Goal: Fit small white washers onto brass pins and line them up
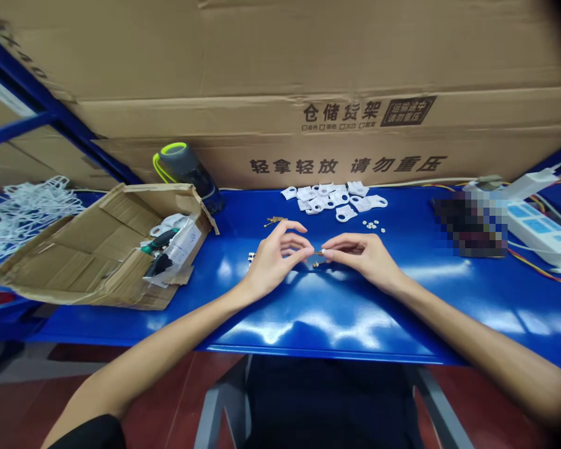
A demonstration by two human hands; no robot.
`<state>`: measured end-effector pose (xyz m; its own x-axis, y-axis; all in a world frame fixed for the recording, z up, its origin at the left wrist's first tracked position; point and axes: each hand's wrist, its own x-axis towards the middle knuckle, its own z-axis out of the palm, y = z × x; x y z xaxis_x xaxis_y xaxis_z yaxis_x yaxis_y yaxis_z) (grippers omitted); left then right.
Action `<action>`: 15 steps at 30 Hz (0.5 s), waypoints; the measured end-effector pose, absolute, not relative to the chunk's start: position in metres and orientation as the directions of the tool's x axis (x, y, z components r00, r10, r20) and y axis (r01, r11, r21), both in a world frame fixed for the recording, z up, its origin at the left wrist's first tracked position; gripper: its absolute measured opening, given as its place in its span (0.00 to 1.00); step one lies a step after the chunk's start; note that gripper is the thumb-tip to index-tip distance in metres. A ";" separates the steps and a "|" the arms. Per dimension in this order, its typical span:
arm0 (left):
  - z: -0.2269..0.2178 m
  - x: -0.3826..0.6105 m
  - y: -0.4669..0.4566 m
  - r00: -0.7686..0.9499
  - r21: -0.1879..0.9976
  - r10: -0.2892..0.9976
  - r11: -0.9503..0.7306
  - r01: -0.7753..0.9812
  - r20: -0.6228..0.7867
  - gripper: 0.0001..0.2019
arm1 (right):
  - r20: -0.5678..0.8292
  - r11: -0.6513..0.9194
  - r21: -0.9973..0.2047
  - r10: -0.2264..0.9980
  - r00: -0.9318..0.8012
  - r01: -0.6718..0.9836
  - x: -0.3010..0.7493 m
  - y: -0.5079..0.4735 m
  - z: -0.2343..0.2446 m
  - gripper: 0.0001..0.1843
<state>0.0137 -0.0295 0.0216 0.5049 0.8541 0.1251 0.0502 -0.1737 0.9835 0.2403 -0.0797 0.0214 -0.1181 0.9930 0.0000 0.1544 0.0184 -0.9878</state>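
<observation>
My left hand [280,257] is over the middle of the blue table, index finger raised and curved, thumb pressed against the other fingers at the end of a small brass-coloured pin [318,253]. Facing it, my right hand [365,257] pinches a tiny white piece [324,251] at the pin's other end. The fingertips of both hands almost meet. Just beneath them lies a small metal part [316,265]. Several small metal pieces [251,257] show beside my left wrist, partly hidden. Beyond that hand rests a little pile of brass pins [275,219].
White plastic brackets [327,198] are heaped at the back, with several tiny white pieces [371,224] nearby. Left are a cardboard box [88,249] holding a green-handled tool [159,241], a dark bottle [191,174] and white wire pieces [23,215]. A power strip [537,224] lies right.
</observation>
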 end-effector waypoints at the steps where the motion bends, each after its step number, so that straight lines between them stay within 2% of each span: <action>1: 0.021 0.014 -0.030 0.502 0.984 0.856 -0.171 0.047 0.125 0.20 | 0.010 0.028 -0.988 0.993 -0.116 0.154 0.241 -0.080 0.021 0.21; 8: 0.021 0.017 -0.030 0.459 0.991 0.879 -0.132 -0.018 0.126 0.20 | 0.078 0.106 -0.974 0.987 -0.143 0.199 0.242 -0.080 0.015 0.18; 15: 0.020 0.019 -0.030 0.466 0.989 0.872 -0.141 -0.052 0.148 0.19 | 0.164 0.177 -0.939 0.984 -0.068 0.295 0.239 -0.082 0.019 0.17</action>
<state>0.0192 -0.0301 0.0198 0.4656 0.8724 0.1485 -0.0519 -0.1406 0.9887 0.2390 -0.0822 0.0189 -0.0679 0.9841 0.1640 0.2950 0.1768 -0.9390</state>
